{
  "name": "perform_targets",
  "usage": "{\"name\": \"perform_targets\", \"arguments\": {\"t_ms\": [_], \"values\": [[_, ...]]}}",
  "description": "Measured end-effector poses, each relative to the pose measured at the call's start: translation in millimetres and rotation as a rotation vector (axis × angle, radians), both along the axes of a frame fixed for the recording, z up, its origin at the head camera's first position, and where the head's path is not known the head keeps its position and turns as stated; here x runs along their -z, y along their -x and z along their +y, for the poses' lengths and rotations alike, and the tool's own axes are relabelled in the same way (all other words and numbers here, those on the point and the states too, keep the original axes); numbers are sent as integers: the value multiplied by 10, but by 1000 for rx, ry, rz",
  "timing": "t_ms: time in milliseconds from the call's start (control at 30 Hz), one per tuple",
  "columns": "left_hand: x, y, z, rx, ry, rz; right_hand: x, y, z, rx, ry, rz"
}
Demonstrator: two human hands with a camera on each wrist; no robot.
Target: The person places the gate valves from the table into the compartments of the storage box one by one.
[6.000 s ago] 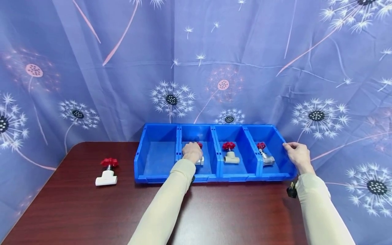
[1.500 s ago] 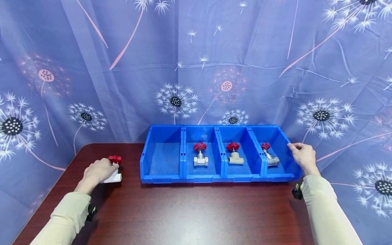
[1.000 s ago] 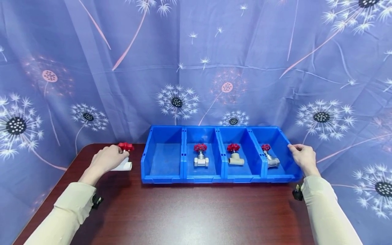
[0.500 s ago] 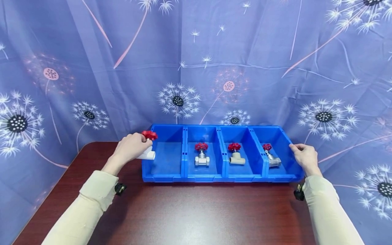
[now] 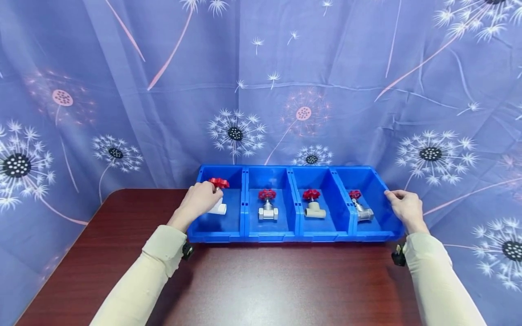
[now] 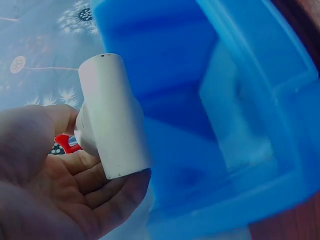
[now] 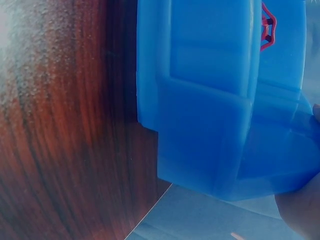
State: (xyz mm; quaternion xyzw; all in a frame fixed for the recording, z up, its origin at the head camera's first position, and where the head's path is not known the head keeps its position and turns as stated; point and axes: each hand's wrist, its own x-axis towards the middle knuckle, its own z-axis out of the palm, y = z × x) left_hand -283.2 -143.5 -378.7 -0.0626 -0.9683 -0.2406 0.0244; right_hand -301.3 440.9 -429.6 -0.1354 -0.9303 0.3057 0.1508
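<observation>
My left hand grips a white plastic valve with a red handwheel, over the leftmost compartment of the blue bin row. In the left wrist view the valve's pipe body lies beside the bin wall, with thumb and fingers around its neck. At the far right, my right hand pinches the rim of the bin's outer side wall. A silver metal valve sits in the second compartment, a beige valve in the third, and a metal angled valve in the fourth, all with red handwheels.
The bins stand at the back of a dark red-brown wooden table, right against a blue dandelion-print curtain. Dividers separate the compartments. The table's left edge runs diagonally, and its right edge lies near the right hand.
My left hand left the metal valve in the second compartment, took the white valve from the table at left, lifted it and carried it right over the first compartment. The right hand stayed at the rim.
</observation>
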Motion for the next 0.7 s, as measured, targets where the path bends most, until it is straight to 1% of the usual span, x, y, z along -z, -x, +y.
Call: {"name": "perform_targets", "arguments": {"t_ms": [167, 233, 333, 433, 700], "values": [[62, 53, 65, -16, -6, -15, -1, 17, -6, 0, -4, -7], [109, 83, 85, -23, -4, -29, -4, 11, -6, -2, -3, -16], [223, 139, 109, -28, -20, -70, -8, -2, -4, -1, -3, -27], [325, 181, 138, -47, -39, -112, -9, -10, -11, 2, -4, -25], [439, 258, 210, -116, -37, -212, -14, -15, -13, -4, -3, -31]]}}
